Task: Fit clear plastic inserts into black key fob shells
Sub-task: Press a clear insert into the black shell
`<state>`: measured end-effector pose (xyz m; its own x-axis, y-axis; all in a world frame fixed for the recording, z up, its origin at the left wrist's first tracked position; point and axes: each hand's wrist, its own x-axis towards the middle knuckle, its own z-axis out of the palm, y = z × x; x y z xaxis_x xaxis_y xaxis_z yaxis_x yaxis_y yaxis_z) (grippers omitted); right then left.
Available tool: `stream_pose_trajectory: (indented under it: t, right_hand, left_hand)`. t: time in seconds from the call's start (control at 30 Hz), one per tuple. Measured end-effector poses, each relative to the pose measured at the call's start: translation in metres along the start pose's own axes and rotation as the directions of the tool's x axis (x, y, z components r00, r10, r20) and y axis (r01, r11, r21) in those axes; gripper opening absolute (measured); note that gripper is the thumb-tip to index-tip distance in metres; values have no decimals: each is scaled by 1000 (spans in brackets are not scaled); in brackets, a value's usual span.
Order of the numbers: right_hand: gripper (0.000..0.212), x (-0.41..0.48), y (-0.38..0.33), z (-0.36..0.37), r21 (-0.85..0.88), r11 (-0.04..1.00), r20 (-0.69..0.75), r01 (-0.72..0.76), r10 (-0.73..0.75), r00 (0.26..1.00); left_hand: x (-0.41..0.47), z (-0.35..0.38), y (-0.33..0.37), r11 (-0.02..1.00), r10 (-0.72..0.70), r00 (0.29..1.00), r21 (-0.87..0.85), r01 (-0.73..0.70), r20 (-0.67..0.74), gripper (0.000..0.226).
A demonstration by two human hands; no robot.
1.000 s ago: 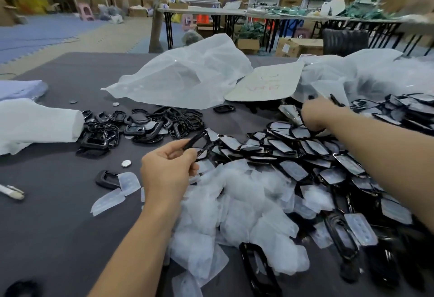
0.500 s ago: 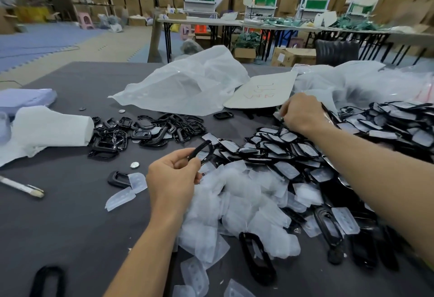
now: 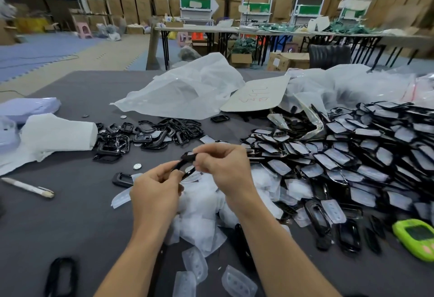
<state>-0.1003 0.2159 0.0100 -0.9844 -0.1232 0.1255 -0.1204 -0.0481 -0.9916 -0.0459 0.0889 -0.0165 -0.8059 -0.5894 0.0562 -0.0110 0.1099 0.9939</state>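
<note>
Both hands meet over the middle of the dark table and share one black key fob shell point(image 3: 187, 162). My left hand point(image 3: 156, 188) pinches its near end; my right hand point(image 3: 223, 167) pinches its far end from the right. Whether a clear insert sits between the fingers is hidden. Under the hands lies a heap of clear plastic inserts point(image 3: 204, 205). Empty black shells point(image 3: 150, 132) are piled at the back left. A large spread of shells fitted with inserts point(image 3: 352, 153) covers the right.
White plastic bags point(image 3: 187, 90) and a cardboard sheet point(image 3: 256, 97) lie at the back. A white cloth point(image 3: 54, 134) is at the left, a pen-like tool point(image 3: 28, 187) near it. A green device point(image 3: 415, 238) sits at the right edge. A coin cell point(image 3: 137, 166) lies by a single shell point(image 3: 123, 179).
My right hand has come back from the pile at the back right to the middle and taken hold of the shell that my left hand holds.
</note>
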Motion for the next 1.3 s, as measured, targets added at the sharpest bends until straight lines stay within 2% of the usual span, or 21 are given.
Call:
stream_pose_trajectory:
  t: [0.1, 0.3, 0.47, 0.7, 0.97, 1.17, 1.3]
  right_hand:
    - [9, -8, 1, 1, 7, 1000, 7, 23, -23, 1000]
    - [29, -8, 8, -4, -2, 1000, -132, 21, -21, 991]
    - [23, -10, 14, -1, -11, 999, -117, 32, -33, 993]
    - [22, -12, 17, 0, -126, 984, -88, 122, -134, 987]
    - [23, -18, 19, 4, -262, 944, -55, 200, -222, 974]
    - [26, -28, 17, 8, -265, 944, -96, 199, -231, 968]
    - [23, -31, 18, 10, -248, 955, -113, 164, -197, 974]
  left_hand:
    - [2, 2, 3, 998, -25, 999, -49, 27, 33, 26]
    - [7, 8, 6, 1000, -16, 998, -14, 17, 65, 37]
    - [6, 11, 9, 1000, -4, 994, 27, 1, 114, 45]
    - [6, 13, 10, 998, 42, 982, -42, -35, 183, 45]
    - [10, 5, 7, 994, -3, 983, -103, 23, 184, 49]
    - [5, -2, 7, 998, -10, 993, -58, 17, 118, 39]
    - [-2, -10, 5, 1000, 7, 995, -25, -5, 97, 42]
